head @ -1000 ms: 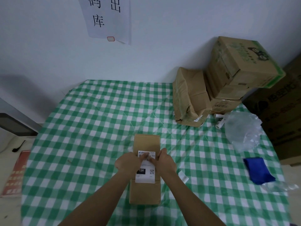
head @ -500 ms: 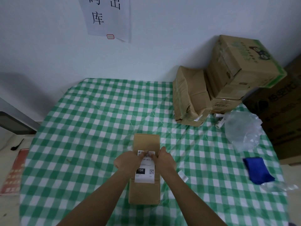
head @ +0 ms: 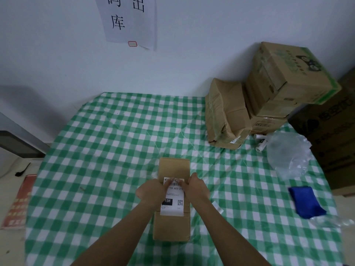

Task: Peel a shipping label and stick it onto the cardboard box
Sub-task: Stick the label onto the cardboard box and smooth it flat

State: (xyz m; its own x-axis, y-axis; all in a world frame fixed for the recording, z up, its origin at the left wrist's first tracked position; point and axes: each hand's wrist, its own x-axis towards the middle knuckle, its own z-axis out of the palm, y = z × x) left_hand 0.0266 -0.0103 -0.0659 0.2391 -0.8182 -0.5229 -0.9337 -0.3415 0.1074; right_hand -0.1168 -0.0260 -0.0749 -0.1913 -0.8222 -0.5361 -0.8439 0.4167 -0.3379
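A small brown cardboard box [head: 173,167] lies lengthwise on the green checked tablecloth [head: 107,162], near the front middle. A white shipping label [head: 172,205] with a barcode, a black "15H" patch and a QR code lies flat on the box top. My left hand [head: 150,191] comes from the left and its fingers press on the label's far edge. My right hand [head: 198,187] sits at the box's right side, fingertips on the same far edge, thumb raised beside the box. The fingertips are blurred.
Several larger cardboard boxes [head: 228,116] are stacked at the back right against the wall. A clear plastic bag [head: 288,152], white tubes [head: 260,143] and a blue cloth [head: 305,202] lie at the right. A white paper strip [head: 218,207] lies beside my right forearm.
Both hands' fingertips have slid toward the label's far edge, uncovering the printed code line in its middle. The box has stayed in place.
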